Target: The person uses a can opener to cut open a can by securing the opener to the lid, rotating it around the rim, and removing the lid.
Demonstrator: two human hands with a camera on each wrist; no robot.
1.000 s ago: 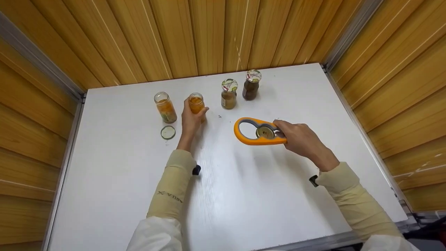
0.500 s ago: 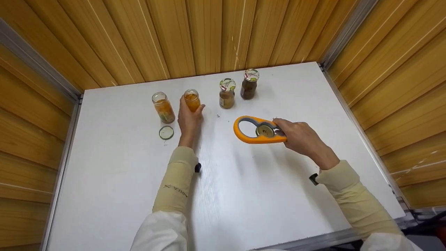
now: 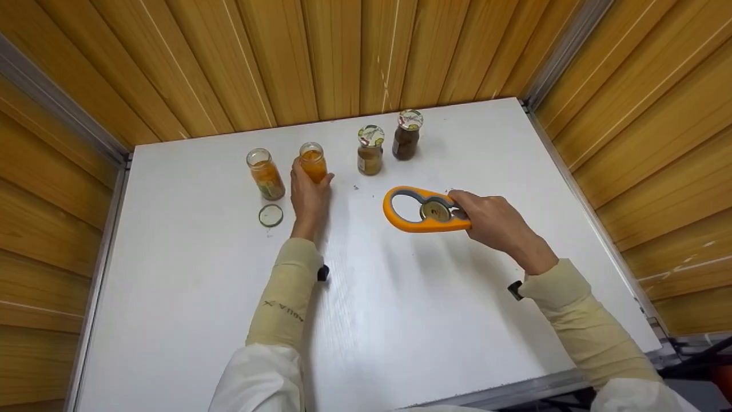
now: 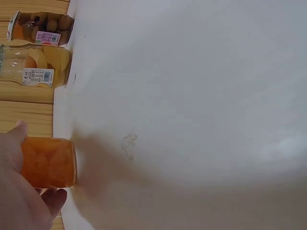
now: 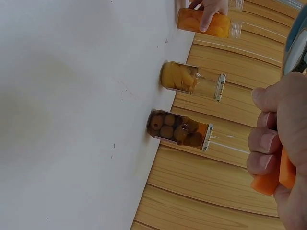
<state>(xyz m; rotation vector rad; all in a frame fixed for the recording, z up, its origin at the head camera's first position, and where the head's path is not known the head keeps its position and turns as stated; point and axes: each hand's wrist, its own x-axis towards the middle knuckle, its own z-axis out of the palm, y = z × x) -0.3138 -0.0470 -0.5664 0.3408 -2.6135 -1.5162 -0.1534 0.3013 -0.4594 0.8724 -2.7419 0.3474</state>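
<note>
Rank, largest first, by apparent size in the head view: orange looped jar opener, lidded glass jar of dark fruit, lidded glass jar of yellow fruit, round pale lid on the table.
1. Jar opener
2. Dark-fruit jar and yellow-fruit jar: look alike
3. Round lid

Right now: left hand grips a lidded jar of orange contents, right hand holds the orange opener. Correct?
Not quite: the jar in the left hand is open, its mouth uncovered in the head view. The right hand does hold the orange opener.
</note>
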